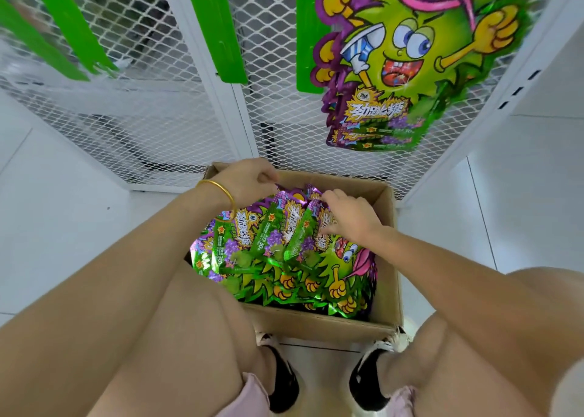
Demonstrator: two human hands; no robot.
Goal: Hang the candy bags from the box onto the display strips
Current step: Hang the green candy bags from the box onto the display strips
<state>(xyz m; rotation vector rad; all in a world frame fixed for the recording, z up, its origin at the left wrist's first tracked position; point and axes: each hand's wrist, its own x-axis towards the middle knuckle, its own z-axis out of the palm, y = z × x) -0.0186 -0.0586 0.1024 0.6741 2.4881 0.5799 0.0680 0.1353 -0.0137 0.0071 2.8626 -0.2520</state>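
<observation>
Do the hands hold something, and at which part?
The right hand pinches candy bags in the box at their far purple ends. The left hand curls beside them; whether it grips cannot be told.

candy bags in box before display strips

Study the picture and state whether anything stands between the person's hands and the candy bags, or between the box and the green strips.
Nothing visible does. The box is open, and the left hand and right hand are at the candy bags. Only open space lies between box and green strips above.
</observation>
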